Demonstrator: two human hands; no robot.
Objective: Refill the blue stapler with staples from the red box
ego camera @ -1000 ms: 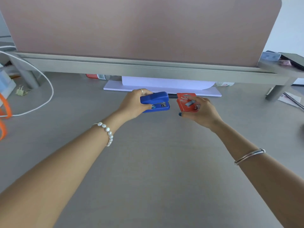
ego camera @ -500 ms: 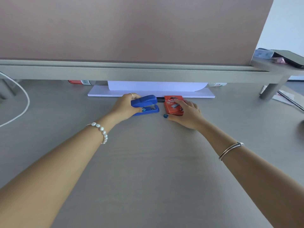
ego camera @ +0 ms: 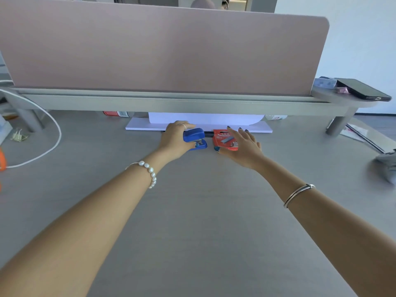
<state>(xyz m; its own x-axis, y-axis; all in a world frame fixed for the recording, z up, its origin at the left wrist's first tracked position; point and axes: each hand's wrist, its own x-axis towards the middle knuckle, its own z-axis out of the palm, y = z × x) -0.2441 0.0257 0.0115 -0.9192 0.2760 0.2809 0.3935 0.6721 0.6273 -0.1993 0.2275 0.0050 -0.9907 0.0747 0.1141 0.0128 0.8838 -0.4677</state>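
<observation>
The blue stapler (ego camera: 195,138) rests on the grey desk near the white board at the back, its lid down. My left hand (ego camera: 174,139) is wrapped around its left side, thumb on the front. Just right of it lies the red staple box (ego camera: 224,139), flat on the desk, a picture of staples on its lid. My right hand (ego camera: 242,146) hovers at the box's right edge with fingers spread; the fingers do not close on the box.
A white board with paper (ego camera: 199,124) lies under the grey shelf rail (ego camera: 171,105). A pink partition (ego camera: 162,50) stands behind. A phone (ego camera: 362,90) sits on the shelf's right end. A white cable (ego camera: 49,144) loops at left; papers (ego camera: 362,133) lie at right.
Both hands set the stapler and the red box down on the desk. My right hand has since let go of the box and opened its fingers.
</observation>
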